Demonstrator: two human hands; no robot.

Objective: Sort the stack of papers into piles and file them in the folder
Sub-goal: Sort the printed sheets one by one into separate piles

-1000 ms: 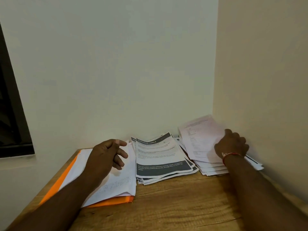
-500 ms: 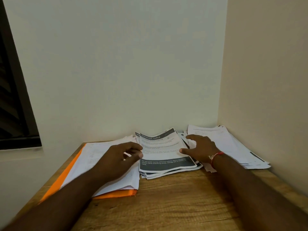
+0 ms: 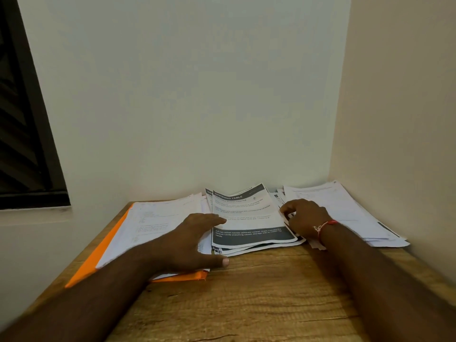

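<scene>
Three piles of paper lie on the wooden table (image 3: 259, 297). The left pile (image 3: 153, 225) of white sheets rests on an orange folder (image 3: 98, 255). The middle pile (image 3: 249, 215) is topped by a sheet with dark grey bands headed "DRESSING TABLE". The right pile (image 3: 345, 211) lies in the corner by the wall. My left hand (image 3: 195, 240) lies flat, its fingers reaching onto the middle pile's left edge and its thumb on the table. My right hand (image 3: 304, 218), with a red thread at the wrist, curls its fingers on the same pile's right edge.
Walls close off the table at the back and on the right. A dark window (image 3: 22, 134) is on the left wall. Bare wood stretches from the piles to the near edge, between my forearms.
My right hand left the right pile and came to the middle pile's right edge. My left hand slid right from the left pile onto the middle pile's left edge.
</scene>
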